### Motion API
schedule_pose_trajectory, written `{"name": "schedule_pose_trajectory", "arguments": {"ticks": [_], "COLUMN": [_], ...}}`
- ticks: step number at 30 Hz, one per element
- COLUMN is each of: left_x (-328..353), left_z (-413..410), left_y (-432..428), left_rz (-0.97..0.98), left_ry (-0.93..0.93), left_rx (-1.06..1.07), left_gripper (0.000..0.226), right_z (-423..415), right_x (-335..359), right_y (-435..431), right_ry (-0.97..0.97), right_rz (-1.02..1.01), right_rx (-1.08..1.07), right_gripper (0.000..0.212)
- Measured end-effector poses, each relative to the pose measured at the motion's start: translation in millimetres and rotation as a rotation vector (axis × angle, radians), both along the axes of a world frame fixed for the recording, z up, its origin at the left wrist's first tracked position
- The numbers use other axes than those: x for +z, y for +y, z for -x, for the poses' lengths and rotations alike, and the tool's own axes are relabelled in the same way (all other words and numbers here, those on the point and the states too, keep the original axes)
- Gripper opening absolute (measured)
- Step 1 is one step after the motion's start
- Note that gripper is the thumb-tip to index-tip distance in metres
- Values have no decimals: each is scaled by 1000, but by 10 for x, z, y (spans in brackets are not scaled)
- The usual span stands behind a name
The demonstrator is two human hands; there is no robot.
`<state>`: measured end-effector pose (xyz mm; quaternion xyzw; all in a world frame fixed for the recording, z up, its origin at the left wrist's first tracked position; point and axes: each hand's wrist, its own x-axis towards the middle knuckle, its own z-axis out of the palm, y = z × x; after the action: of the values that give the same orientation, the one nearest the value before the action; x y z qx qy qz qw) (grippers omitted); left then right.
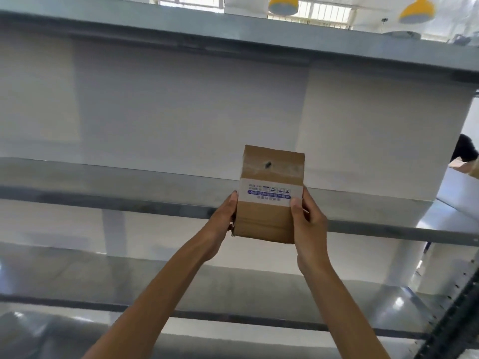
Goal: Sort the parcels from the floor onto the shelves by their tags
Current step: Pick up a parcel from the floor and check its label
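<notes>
**Here, two hands hold a small cardboard parcel up before grey metal shelves**

A small brown cardboard parcel [267,221], rectangular and upright, is held between both hands at the middle of the view. A white band of tape with blue printed text runs across its front, and the print reads upside down. A small dark mark sits on the glossy clear tape above the band.

The left hand [223,218] grips the parcel's left edge. The right hand [309,224] grips the right edge, its thumb lying on the front face over the end of the white band. Both bare forearms reach up from the bottom of the frame.

Directly behind the hands runs the front lip of a grey metal shelf [103,187], and the parcel's upper half stands above that lip. Whether the parcel touches the shelf cannot be told. A second grey shelf [129,278] lies below the hands, and a third [233,35] spans well above them. White panels back the shelving. Far above the hands, to the right, hang two yellow dome lamps [283,5].
</notes>
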<state>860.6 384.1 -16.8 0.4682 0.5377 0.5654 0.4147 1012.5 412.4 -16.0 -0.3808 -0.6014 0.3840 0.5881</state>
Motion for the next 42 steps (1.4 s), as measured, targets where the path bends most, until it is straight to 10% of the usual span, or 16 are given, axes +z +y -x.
{"name": "schedule_pose_trajectory", "arguments": {"ticks": [42], "left_x": [175], "left_z": [2365], "left_y": [-208], "left_rz": [-64], "left_ry": [0], "left_rx": [-204], "left_gripper": [44], "right_z": [1993], "right_x": [314], "right_y": [-381], "right_ry": [-26], "right_rz": [-119], "right_rx": [49], "right_gripper": [44]}}
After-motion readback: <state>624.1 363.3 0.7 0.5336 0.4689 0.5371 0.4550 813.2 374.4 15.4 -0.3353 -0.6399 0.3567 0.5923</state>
